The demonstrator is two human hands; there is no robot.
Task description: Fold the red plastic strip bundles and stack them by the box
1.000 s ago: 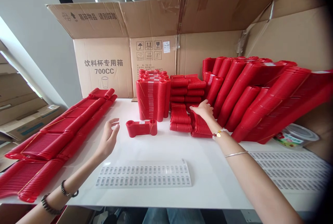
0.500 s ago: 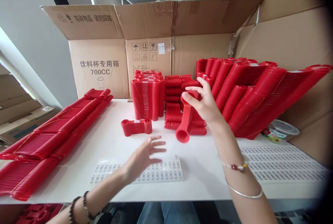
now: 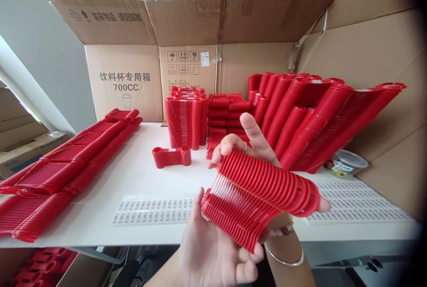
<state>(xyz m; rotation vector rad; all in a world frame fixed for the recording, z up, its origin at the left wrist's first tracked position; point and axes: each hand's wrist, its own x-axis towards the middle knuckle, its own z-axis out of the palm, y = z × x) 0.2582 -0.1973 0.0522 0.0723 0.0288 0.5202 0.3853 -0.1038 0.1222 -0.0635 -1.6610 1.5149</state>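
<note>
Head view, far left: long rows of red holders (image 3: 63, 171) lie flat along the white surface (image 3: 140, 180), well apart from both hands.
Middle of surface: one single red holder (image 3: 171, 156) stands alone; a sheet of labels (image 3: 150, 211) lies in front of it, near the edge.
Left hand (image 3: 213, 251): palm up, low in front of the body, thumb raised against the near end of the banded stack of red holders (image 3: 263, 196); the grip is loose, fingers cupped beneath it.
Stack: held in the air above the front edge of the surface, tilted, bound by a thin rubber band.
Right hand (image 3: 253, 144): behind and over the stack, fingers curled on its top, grasping the far side.
Risk: the band may slip or snap as the stack bends, and pieces would fan out and drop off the edge.
Right side: leaning red stacks (image 3: 316, 118) against the cardboard boxes (image 3: 200, 24).
</note>
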